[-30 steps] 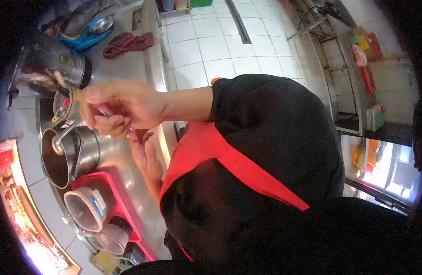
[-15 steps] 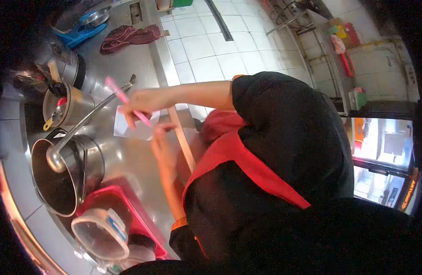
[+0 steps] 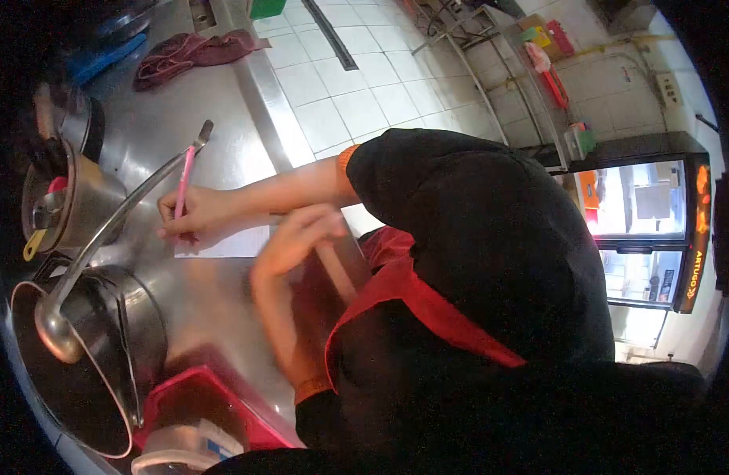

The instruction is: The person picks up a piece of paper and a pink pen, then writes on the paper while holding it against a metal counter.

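My right hand (image 3: 197,212) is closed on a pink pen (image 3: 185,176), held upright with its lower end over a white sheet of paper (image 3: 242,242). The sheet lies on the steel counter, partly covered by my right hand and forearm. My left hand (image 3: 297,241) is beside the paper's near end, wrist bent and fingers loosely bent but apart, slightly blurred. Nothing shows in it. Past my right hand, a metal ladle (image 3: 121,212) leans over a large pot (image 3: 143,317), its bowl at the pot's mouth.
A pink tray (image 3: 258,408) with a clear plastic tub (image 3: 192,445) stands beside the pot. Beyond are a container (image 3: 95,198) of utensils, a dark red cloth (image 3: 194,57) and a blue item (image 3: 107,62). A glass-door fridge (image 3: 637,229) stands on the far right.
My right hand has brought the pen from a tilted position down over the paper and steadied. My left hand has turned, its fingers now toward my body. The view has shifted.
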